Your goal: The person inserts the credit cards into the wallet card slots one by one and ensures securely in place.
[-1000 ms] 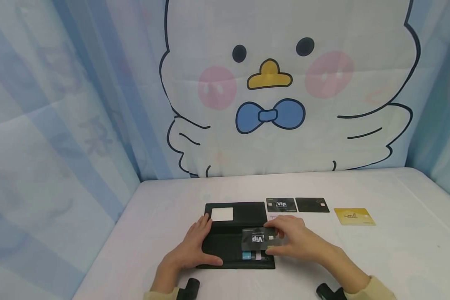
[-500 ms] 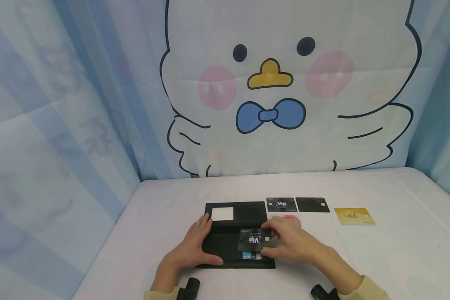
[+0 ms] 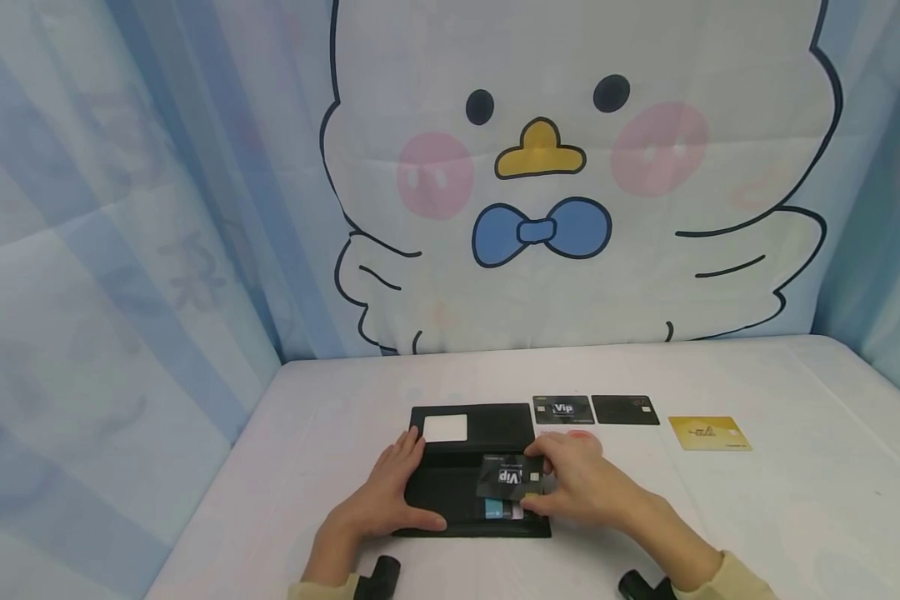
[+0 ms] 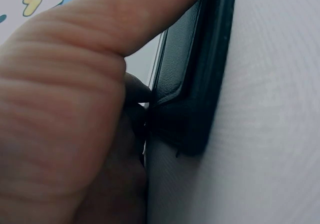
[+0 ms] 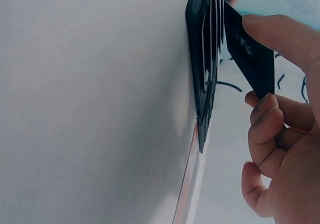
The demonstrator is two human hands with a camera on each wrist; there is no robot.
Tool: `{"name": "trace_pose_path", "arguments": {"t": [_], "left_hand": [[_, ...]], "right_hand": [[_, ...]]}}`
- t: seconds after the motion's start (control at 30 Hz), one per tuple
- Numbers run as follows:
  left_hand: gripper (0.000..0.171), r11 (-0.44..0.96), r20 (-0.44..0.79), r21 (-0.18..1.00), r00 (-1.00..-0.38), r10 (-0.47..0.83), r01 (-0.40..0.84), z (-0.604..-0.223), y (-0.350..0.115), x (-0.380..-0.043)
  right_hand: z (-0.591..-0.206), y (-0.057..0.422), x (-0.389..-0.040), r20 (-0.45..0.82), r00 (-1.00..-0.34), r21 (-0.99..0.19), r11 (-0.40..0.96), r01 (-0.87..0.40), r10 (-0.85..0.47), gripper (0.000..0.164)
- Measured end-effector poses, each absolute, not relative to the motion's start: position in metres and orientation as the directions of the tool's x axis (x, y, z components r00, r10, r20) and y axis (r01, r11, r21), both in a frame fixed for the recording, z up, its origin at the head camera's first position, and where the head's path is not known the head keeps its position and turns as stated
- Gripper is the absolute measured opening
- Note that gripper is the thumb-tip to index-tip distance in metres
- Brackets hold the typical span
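Pinching, head view: right hand (image 3: 581, 482) holds Vip card (image 3: 508, 477) over black wallet (image 3: 446, 490)'s lower right; left hand (image 3: 381, 496) lies spread on its left.
Resting, left wrist view: thumb (image 4: 130, 17) against wallet.
Slanting, right wrist view: tilted card could snag, being angled.

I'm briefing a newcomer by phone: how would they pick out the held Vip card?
On the white table lies an open black wallet. Over its near right part, the right hand pinches a dark Vip card. Unlike the other Vip card, flat on the table beyond, this one is held tilted.
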State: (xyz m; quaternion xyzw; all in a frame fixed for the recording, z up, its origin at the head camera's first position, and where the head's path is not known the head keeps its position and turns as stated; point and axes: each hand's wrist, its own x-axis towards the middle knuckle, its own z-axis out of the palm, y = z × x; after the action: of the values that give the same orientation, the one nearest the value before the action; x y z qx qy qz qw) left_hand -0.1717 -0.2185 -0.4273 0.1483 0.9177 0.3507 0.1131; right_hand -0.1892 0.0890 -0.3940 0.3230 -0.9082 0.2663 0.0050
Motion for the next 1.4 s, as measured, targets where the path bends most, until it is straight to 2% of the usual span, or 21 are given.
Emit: {"name": "trace_pose_path", "arguments": {"t": [0.23, 0.53, 0.73, 1.03, 1.4], "left_hand": [[0.119, 0.71, -0.107, 0.681, -0.934, 0.341, 0.181, -0.427, -0.217, -0.171], [0.119, 0.711, -0.096, 0.676, -0.933, 0.347, 0.195, -0.426, -0.218, -0.17], [0.12, 0.712, -0.099, 0.676, -0.934, 0.344, 0.191, -0.429, -0.22, -0.172], [0.12, 0.71, -0.095, 0.675, -0.931, 0.353, 0.2, -0.428, -0.218, -0.171], [0.119, 0.704, -0.09, 0.68, -0.93, 0.357, 0.204, -0.425, -0.217, -0.169]], "right_hand": [[-0.395, 0.085, -0.189, 0.153, -0.796, -0.521, 0.637, -0.568, -0.585, 0.053], [-0.393, 0.084, -0.184, 0.052, -0.791, -0.596, 0.617, -0.514, -0.609, 0.051], [-0.39, 0.087, -0.191, -0.009, -0.761, -0.625, 0.598, -0.502, -0.649, 0.049], [-0.389, 0.091, -0.202, 0.018, -0.708, -0.658, 0.524, -0.54, -0.706, 0.048], [-0.395, 0.08, -0.194, -0.016, -0.755, -0.639, 0.588, -0.496, -0.655, 0.053]]}}
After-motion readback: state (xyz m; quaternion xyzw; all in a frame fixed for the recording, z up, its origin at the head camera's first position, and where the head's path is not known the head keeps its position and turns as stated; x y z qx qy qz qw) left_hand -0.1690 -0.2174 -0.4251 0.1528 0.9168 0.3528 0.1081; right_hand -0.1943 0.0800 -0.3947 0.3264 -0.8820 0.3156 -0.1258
